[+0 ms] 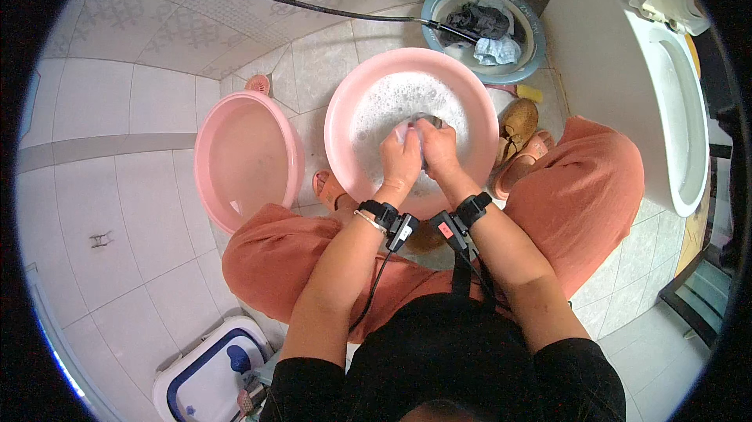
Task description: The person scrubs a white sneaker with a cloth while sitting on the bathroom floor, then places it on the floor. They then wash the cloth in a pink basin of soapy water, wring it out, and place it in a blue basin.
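Observation:
A pink plastic basin (342, 99) full of sudsy water (382, 93) stands on the floor between my feet. Over its middle, my left hand (401, 155) and my right hand (436, 143) are pressed together around a small wet cloth (404, 131). Pale and dark bits of the cloth show between and beyond my fingers; the rest is hidden in my grip. Both wrists carry black straps with small cabled devices.
To the left stands another pink basin (202, 155) of cloudy water, near a pink drain cover (257, 85). Ahead right, a blue-grey basin (432, 8) holds wet clothes (479, 20) and a black hose's end (452, 31). A brush (527, 93) and brown shoes (520, 119) lie right.

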The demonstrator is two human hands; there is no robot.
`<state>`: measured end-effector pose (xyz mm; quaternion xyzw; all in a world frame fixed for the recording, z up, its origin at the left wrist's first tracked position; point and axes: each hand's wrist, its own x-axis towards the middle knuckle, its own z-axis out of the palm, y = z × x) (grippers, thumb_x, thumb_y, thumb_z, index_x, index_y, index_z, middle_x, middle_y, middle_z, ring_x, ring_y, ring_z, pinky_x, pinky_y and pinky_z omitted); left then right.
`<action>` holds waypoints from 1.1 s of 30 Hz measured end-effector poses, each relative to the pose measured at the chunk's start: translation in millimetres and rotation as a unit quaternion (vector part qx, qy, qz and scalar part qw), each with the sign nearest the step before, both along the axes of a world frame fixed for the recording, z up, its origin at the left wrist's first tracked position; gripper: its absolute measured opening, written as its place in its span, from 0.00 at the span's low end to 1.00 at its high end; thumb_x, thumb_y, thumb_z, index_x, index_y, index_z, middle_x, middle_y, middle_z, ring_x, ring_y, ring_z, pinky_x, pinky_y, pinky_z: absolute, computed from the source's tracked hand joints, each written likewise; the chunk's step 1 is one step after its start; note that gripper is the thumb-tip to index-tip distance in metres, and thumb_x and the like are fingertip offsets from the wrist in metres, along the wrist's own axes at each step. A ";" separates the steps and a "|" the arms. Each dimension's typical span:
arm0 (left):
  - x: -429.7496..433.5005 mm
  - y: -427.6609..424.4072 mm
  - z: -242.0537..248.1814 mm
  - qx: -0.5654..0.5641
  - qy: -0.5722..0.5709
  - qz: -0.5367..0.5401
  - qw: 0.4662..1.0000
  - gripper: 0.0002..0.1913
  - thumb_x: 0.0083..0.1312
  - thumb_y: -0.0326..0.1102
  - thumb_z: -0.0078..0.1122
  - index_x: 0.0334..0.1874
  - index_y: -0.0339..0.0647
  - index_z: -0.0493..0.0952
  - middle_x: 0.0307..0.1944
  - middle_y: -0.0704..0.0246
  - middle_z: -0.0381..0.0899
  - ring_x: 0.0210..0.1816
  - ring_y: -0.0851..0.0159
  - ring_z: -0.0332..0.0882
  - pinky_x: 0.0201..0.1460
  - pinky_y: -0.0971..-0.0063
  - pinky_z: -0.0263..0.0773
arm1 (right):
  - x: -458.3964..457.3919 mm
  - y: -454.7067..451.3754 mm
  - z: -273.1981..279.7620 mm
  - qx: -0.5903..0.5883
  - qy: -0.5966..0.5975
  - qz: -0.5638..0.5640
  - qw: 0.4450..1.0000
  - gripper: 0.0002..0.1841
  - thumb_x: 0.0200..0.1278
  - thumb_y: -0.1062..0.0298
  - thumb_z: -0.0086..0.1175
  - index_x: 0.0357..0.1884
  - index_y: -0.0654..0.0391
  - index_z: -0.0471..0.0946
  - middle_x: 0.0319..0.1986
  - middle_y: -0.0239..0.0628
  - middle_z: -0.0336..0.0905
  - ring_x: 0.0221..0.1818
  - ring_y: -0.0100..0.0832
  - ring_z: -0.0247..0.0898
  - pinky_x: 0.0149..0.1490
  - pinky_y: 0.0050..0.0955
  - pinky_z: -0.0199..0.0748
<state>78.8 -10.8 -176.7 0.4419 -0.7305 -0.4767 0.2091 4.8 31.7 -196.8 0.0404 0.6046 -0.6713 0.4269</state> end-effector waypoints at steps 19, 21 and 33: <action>41.8 -35.2 3.3 -0.231 -0.380 -0.261 0.857 0.31 0.52 0.38 0.70 0.59 0.45 0.68 0.51 0.61 0.67 0.55 0.52 0.66 0.58 0.60 0.65 | -39.4 19.8 -48.8 0.184 0.288 0.024 0.939 0.39 0.56 0.63 0.60 0.68 0.62 0.55 0.51 0.60 0.70 0.55 0.54 0.68 0.58 0.40 0.66; 46.0 -32.3 -11.3 -0.150 -0.413 -0.311 0.843 0.37 0.57 0.42 0.65 0.69 0.49 0.59 0.63 0.60 0.59 0.62 0.50 0.60 0.63 0.61 0.62 | -35.0 25.2 -53.3 0.273 0.396 0.167 0.861 0.44 0.49 0.69 0.62 0.68 0.60 0.51 0.53 0.61 0.67 0.55 0.53 0.68 0.58 0.43 0.68; 21.3 -22.3 -13.7 -0.091 -0.274 -0.293 0.911 0.46 0.46 0.44 0.71 0.68 0.47 0.58 0.67 0.64 0.61 0.69 0.56 0.53 0.69 0.50 0.44 | -38.3 13.9 -30.9 0.011 -0.196 0.041 0.980 0.15 0.51 0.75 0.51 0.44 0.61 0.72 0.35 0.45 0.75 0.38 0.45 0.74 0.45 0.42 0.75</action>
